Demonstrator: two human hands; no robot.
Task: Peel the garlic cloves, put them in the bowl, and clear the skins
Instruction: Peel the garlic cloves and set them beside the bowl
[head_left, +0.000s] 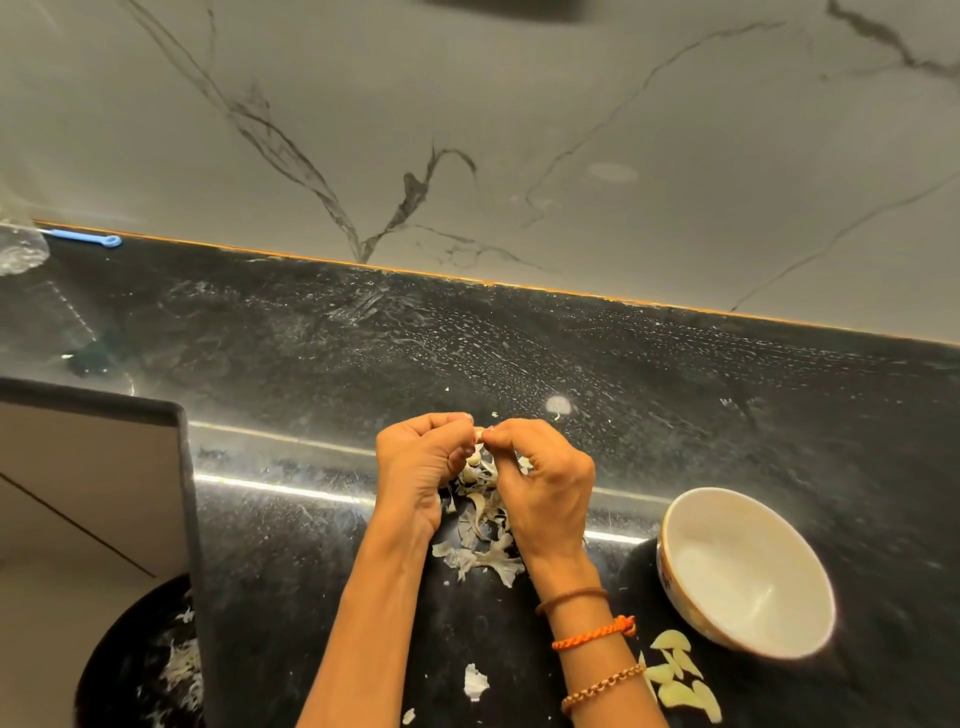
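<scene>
The counter (571, 374) is polished black stone, flecked and smeared with pale streaks, glossy enough to carry bright strips of reflected light; behind it rises a smooth grey wall slab (467, 130) veined with dark marble lines, and a thin orange seam marks where the two meet. Above the middle of the counter, toward its front edge, both hands meet fingertip to fingertip. The left hand (415, 462) is curled, fingers folded in, and the right hand (545, 478) is likewise curled, and together they pinch a small pale garlic clove (478, 434) between their tips; more cream-coloured cloves show under the left fingers. Below and between the hands lies a loose heap of garlic skins (483, 545), papery, grey-white, crumpled and curling, with a few stray flakes nearer the front edge. To the right, close to the front edge, stands a round ceramic bowl (748, 571), glossy white inside with a patterned outer wall, tilted in the wide view. Just beside it, at the front edge, lie several peeled cloves (680, 675), smooth, yellowish and crescent-shaped. The right wrist wears three bracelets (592, 634), one brown cord, one braided orange, one beaded. Beyond the counter's left edge, lower down, sits a round black bin (145, 670) with white skin scraps in it. At the back left corner lies a small blue plastic tool (88, 237).
</scene>
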